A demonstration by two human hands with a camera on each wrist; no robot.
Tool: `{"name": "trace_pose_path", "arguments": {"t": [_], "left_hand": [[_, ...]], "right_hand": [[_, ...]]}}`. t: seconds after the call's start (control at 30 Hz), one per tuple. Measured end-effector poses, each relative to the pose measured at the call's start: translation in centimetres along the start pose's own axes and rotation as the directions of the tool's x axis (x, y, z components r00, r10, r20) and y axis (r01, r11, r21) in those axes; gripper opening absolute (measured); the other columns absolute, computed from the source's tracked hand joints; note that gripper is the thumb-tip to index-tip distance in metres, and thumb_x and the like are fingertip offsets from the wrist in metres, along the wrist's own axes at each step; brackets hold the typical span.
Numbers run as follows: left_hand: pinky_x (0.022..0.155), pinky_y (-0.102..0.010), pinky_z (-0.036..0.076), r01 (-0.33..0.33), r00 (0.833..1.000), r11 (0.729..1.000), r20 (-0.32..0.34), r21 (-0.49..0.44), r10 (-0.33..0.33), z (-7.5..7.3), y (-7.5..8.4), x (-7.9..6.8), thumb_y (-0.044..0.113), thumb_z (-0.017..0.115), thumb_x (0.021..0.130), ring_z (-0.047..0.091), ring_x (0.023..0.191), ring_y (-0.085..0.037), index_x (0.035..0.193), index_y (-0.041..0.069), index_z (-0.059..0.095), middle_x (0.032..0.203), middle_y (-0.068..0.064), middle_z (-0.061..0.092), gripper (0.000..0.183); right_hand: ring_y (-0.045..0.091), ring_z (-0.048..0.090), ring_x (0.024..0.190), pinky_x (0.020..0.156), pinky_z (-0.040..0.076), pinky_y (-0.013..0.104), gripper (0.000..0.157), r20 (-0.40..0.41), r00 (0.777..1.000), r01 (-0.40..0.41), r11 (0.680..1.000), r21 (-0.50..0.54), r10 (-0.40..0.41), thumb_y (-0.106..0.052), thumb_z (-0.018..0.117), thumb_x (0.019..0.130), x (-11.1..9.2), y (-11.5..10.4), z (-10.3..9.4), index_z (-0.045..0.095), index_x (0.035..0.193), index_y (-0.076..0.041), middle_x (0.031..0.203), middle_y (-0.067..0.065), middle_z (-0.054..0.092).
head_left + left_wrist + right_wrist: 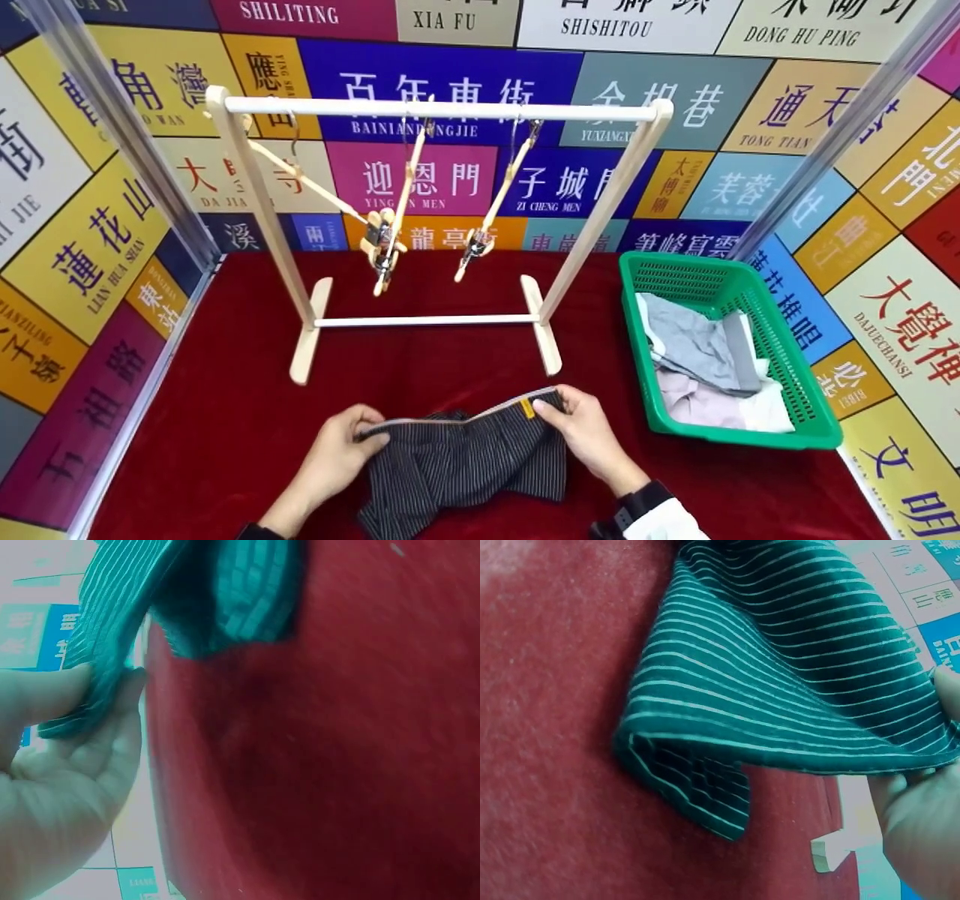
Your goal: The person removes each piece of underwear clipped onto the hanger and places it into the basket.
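Observation:
Black pinstriped shorts (465, 465) hang between my two hands, waistband at the top and legs trailing down over the red cloth. My left hand (335, 456) pinches the left end of the waistband between thumb and fingers. At the other end, my right hand (589, 429) grips the waistband, its thumb beside a small yellow tag (527, 408). The left wrist view shows the left thumb pressing the striped fabric (112, 637) against the fingers. In the right wrist view, a leg opening of the shorts (705, 772) faces the camera.
Behind the shorts stands a wooden rack (439, 110) with several small clip hangers on its top bar, including a hanger (499, 195) toward the right. A green basket (750, 437) with folded grey and pale clothes stands at right. Sign-patterned walls (439, 67) enclose the red-covered table (217, 420).

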State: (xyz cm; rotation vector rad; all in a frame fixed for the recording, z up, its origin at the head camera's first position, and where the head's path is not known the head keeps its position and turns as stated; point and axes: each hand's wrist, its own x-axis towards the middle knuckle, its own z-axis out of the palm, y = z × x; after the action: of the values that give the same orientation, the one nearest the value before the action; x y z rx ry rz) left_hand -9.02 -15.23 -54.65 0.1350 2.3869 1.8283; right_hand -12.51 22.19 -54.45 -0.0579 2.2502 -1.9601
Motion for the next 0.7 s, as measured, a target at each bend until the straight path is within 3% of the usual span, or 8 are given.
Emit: {"name": "trace_pose_path", "arguments": {"t": [0.1, 0.27, 0.47, 0.7], "left_hand": [[0.075, -0.027, 0.058, 0.080, 0.996, 0.982, -0.036, -0.171, -0.087, 0.0, 0.9, 0.0, 0.002, 0.077, 0.093, 0.073, 0.081, -0.019, 0.107, -0.006, 0.070, 0.095, -0.014, 0.077, 0.018], [0.073, -0.032, 0.060, 0.189, 0.967, 0.911, -0.094, -0.366, -0.238, 0.3, 2.3, 0.1, 0.008, 0.077, 0.095, 0.074, 0.081, -0.022, 0.103, -0.003, 0.069, 0.094, -0.013, 0.078, 0.016], [0.066, -0.032, 0.060, 0.161, 0.956, 0.883, -0.154, -0.441, -0.251, 0.6, 4.4, 0.1, 0.008, 0.073, 0.098, 0.072, 0.075, -0.022, 0.105, -0.004, 0.067, 0.086, -0.013, 0.074, 0.016], [0.071, -0.032, 0.062, 0.121, 0.972, 0.892, -0.129, -0.436, -0.195, 0.2, 7.4, -0.9, 0.012, 0.073, 0.099, 0.076, 0.080, -0.023, 0.109, -0.008, 0.073, 0.091, -0.018, 0.077, 0.022]], "right_hand": [[0.016, 0.070, 0.081, 0.074, 0.058, 0.028, 0.023, -0.006, 1.000, -0.008, 0.999, 0.032, 0.008, -0.015, 0.073, 0.100, -0.1, -0.4, -0.5, 0.067, 0.107, 0.006, 0.092, 0.013, 0.075], [0.019, 0.071, 0.084, 0.078, 0.058, 0.031, 0.026, -0.030, 1.000, -0.002, 0.995, 0.101, 0.005, -0.015, 0.070, 0.101, -0.2, -1.0, -1.2, 0.068, 0.110, 0.009, 0.096, 0.017, 0.075], [0.021, 0.073, 0.083, 0.078, 0.061, 0.034, 0.027, -0.059, 0.998, 0.026, 0.990, 0.140, -0.018, -0.014, 0.069, 0.102, -0.3, -2.2, -1.8, 0.071, 0.110, 0.012, 0.096, 0.019, 0.076], [0.024, 0.075, 0.085, 0.077, 0.063, 0.037, 0.026, -0.031, 0.999, 0.046, 0.967, 0.250, -0.040, -0.009, 0.065, 0.104, -1.2, -4.3, -2.6, 0.068, 0.112, 0.015, 0.098, 0.020, 0.076]]}}
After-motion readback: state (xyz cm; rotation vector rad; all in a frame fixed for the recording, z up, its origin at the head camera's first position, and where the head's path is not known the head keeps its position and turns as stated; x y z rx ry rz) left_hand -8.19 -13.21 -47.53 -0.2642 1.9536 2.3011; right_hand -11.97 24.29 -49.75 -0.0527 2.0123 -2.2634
